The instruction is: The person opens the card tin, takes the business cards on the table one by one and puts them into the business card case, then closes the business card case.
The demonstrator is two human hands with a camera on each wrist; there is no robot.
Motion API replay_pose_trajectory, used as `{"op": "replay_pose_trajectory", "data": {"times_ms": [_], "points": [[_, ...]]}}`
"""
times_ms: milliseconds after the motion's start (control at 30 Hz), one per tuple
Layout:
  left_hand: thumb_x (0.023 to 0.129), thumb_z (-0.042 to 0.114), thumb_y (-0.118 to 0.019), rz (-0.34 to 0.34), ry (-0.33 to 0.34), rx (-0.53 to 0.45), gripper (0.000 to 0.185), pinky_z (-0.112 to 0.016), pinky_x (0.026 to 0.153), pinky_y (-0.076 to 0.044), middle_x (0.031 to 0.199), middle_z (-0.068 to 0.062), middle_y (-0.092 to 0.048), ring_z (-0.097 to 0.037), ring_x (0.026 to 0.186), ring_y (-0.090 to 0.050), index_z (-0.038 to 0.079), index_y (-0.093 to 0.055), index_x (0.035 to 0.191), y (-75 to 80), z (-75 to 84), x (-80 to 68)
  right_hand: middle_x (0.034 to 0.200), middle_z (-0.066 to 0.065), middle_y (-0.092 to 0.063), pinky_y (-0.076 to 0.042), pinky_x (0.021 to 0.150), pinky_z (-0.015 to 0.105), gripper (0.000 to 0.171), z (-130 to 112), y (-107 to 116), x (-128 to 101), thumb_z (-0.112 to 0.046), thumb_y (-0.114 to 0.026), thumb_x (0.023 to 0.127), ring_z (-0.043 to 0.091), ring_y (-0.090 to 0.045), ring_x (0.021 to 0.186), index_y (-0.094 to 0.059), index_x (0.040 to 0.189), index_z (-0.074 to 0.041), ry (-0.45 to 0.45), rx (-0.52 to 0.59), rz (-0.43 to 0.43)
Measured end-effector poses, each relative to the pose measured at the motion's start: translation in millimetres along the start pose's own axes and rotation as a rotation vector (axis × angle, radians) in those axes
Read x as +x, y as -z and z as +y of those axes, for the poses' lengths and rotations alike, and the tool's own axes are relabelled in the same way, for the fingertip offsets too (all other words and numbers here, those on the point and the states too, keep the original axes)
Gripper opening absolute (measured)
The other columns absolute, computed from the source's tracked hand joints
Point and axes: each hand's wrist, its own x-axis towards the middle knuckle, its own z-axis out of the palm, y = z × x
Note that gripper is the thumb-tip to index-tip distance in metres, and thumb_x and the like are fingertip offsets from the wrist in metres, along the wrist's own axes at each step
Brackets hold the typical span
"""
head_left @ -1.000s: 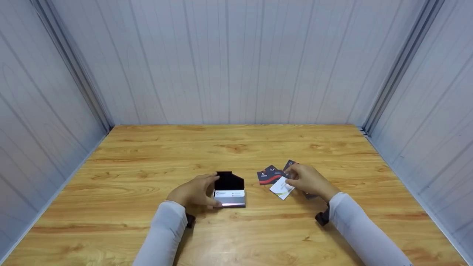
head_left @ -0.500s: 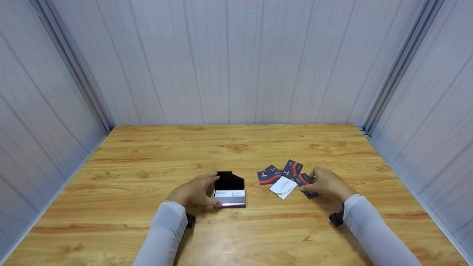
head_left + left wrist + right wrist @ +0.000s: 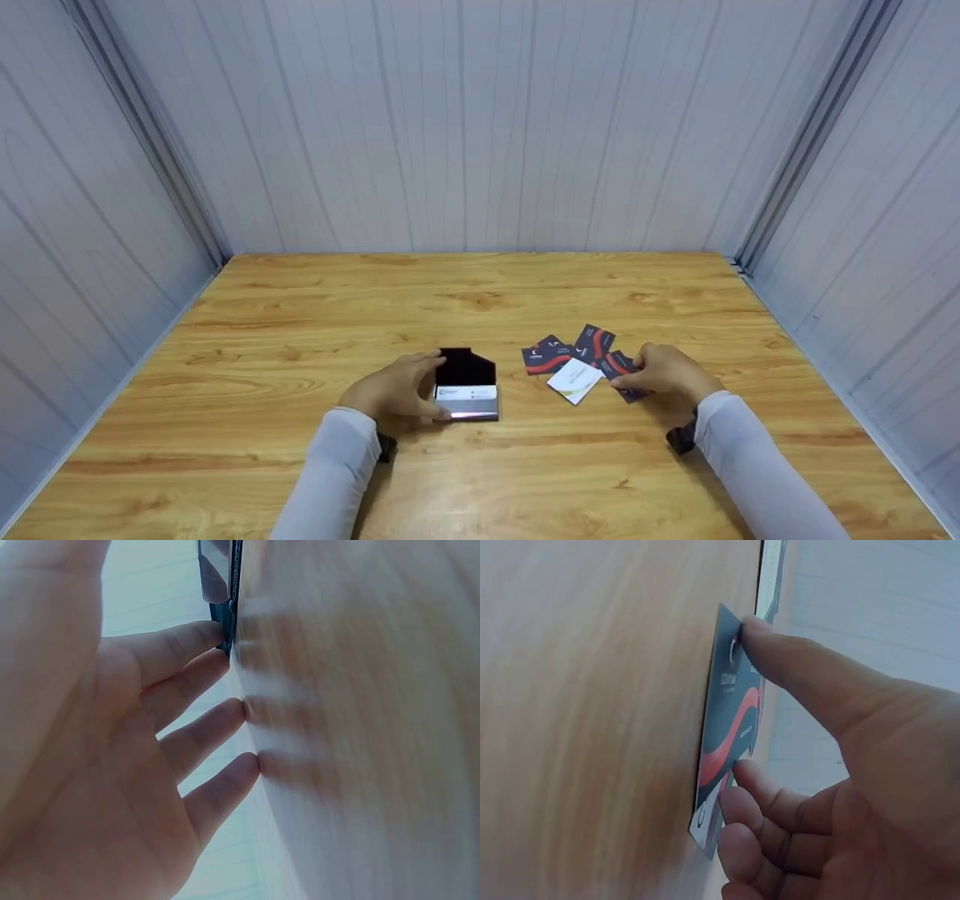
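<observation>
A small card case (image 3: 466, 384) stands open on the wooden table (image 3: 480, 300), its black lid raised and white cards inside. My left hand (image 3: 397, 390) holds the case's left end between index finger and thumb; in the left wrist view the index finger touches the case (image 3: 221, 581) and the other fingertips (image 3: 251, 761) rest on the table. My right hand (image 3: 664, 371) pinches a dark card with a red wave (image 3: 731, 720), thumb on its top edge and curled fingers (image 3: 739, 806) at its lower edge. Another card lies partly under it.
A white card (image 3: 575, 380) lies face up between the case and my right hand. More dark cards (image 3: 551, 354) are fanned just behind it. Grey panel walls (image 3: 480, 127) enclose the table on three sides.
My right hand let go of the white card and moved right onto the dark card, where it now pinches it. The left hand and case have not moved.
</observation>
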Motion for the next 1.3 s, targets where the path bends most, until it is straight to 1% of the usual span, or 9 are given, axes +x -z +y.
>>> {"op": "replay_pose_trajectory", "data": {"times_ms": [167,300,433,567,733,800,1000,1167,1300], "points": [[0.080,0.046,-0.084,-0.001,-0.004,-0.004,0.101,-0.051,0.118,-0.024,0.163,-0.011,-0.024,-0.032,0.149,-0.022,0.012,-0.031,0.159,-0.3,-0.2,-0.5,0.082,0.005,-0.057,-0.039,0.059,0.028,0.044,-1.5,-0.6,1.7,-0.037,-0.082,0.085,0.017,-0.050,0.069,-0.061,0.093,0.001,-0.011,0.011,-0.003],[0.080,0.047,-0.084,0.003,-0.002,0.001,0.101,-0.051,0.118,-0.024,0.163,-0.010,-0.024,-0.032,0.149,-0.021,0.012,-0.031,0.159,-0.1,-0.3,-0.4,0.085,0.007,-0.061,-0.043,0.058,0.028,0.045,-2.3,-1.2,2.8,-0.033,-0.084,0.083,0.017,-0.054,0.070,-0.062,0.098,0.003,0.001,0.044,0.017],[0.080,0.048,-0.084,0.003,0.002,0.010,0.101,-0.051,0.118,-0.025,0.163,-0.010,-0.025,-0.032,0.149,-0.022,0.013,-0.031,0.158,-0.1,-0.1,-0.2,0.091,0.009,-0.064,-0.048,0.060,0.028,0.046,-1.7,-2.8,2.7,-0.029,-0.086,0.082,0.017,-0.058,0.074,-0.058,0.101,0.002,0.017,0.090,0.039],[0.080,0.048,-0.084,0.003,0.006,0.009,0.101,-0.052,0.117,-0.025,0.163,-0.011,-0.026,-0.033,0.149,-0.022,0.011,-0.032,0.158,0.3,0.6,0.1,0.093,0.010,-0.063,-0.049,0.066,0.029,0.049,-1.2,-4.0,2.0,-0.027,-0.086,0.081,0.018,-0.058,0.078,-0.053,0.105,0.001,0.047,0.097,0.062],[0.079,0.048,-0.084,0.005,0.005,0.012,0.101,-0.053,0.117,-0.026,0.162,-0.012,-0.026,-0.033,0.148,-0.022,0.009,-0.033,0.157,0.4,0.9,0.5,0.091,0.010,-0.060,-0.046,0.065,0.031,0.052,-1.0,-3.7,1.1,-0.027,-0.085,0.082,0.019,-0.054,0.076,-0.051,0.110,0.001,0.061,0.091,0.078],[0.079,0.048,-0.084,0.004,0.004,0.012,0.101,-0.053,0.117,-0.026,0.162,-0.012,-0.026,-0.033,0.148,-0.022,0.009,-0.033,0.157,0.4,1.1,0.8,0.090,0.010,-0.061,-0.047,0.063,0.031,0.050,-0.6,-3.5,0.9,-0.025,-0.083,0.084,0.018,-0.055,0.073,-0.051,0.112,0.002,0.063,0.099,0.072],[0.080,0.047,-0.084,0.000,0.008,0.000,0.101,-0.053,0.117,-0.026,0.162,-0.013,-0.025,-0.034,0.148,-0.022,0.010,-0.032,0.158,0.9,0.7,1.4,0.087,0.011,-0.062,-0.049,0.058,0.030,0.033,0.3,-1.7,1.0,-0.014,-0.071,0.095,0.018,-0.058,0.070,-0.055,0.120,0.001,0.068,0.171,0.065],[0.080,0.046,-0.084,0.004,-0.009,0.000,0.101,-0.052,0.117,-0.026,0.162,-0.014,-0.025,-0.034,0.148,-0.022,0.009,-0.032,0.157,0.5,-0.3,1.8,0.095,0.013,-0.061,-0.053,0.065,0.033,0.033,0.5,1.1,0.3,-0.005,-0.060,0.098,0.020,-0.061,0.076,-0.057,0.129,0.003,0.116,0.218,0.080],[0.080,0.047,-0.084,0.002,-0.013,0.005,0.100,-0.052,0.117,-0.026,0.163,-0.013,-0.025,-0.034,0.148,-0.022,0.008,-0.032,0.157,-0.2,-0.4,1.2,0.102,0.016,-0.061,-0.055,0.069,0.034,0.033,0.8,2.3,-0.8,-0.002,-0.055,0.099,0.022,-0.062,0.082,-0.058,0.131,0.003,0.142,0.238,0.089]]}}
